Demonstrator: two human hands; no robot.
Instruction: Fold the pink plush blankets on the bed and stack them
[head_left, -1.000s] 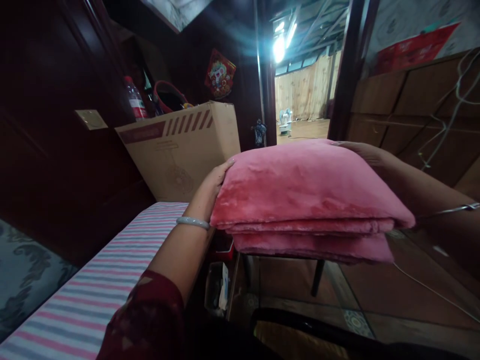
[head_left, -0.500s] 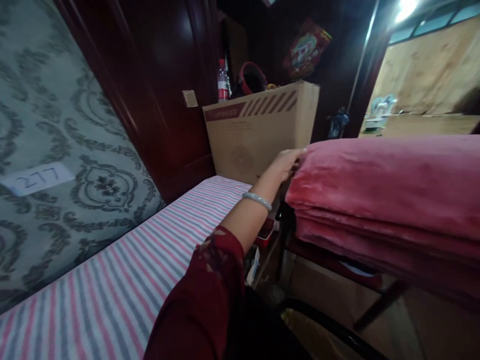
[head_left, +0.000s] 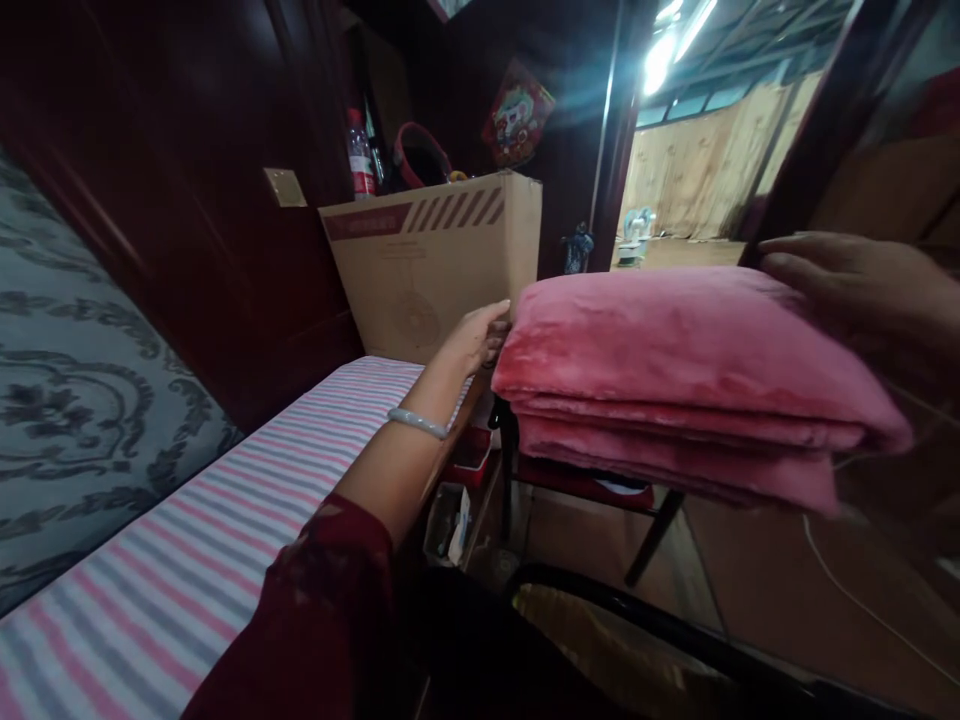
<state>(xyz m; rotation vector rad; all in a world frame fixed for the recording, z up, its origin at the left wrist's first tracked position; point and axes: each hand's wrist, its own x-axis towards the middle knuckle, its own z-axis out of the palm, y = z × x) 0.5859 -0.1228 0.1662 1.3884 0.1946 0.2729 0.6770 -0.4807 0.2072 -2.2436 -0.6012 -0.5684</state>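
A thick folded pink plush blanket rests on a dark chair. My left hand, with a pale bangle on its wrist, is at the blanket's left end. Its fingers lie loosely against that side, the tips partly hidden. Over at the far right corner of the blanket is my right hand, slightly blurred, with fingers stretched out flat. Whether those fingertips touch the cloth I cannot tell.
Left of the chair runs a striped bed. A cardboard box stands behind it, carrying a bottle. A red container sits low between bed and chair. A doorway opens behind; a white cord hangs at right.
The view has turned to the right. My right hand has come into sight at the blanket's right side. My left hand stays at the blanket's left end.
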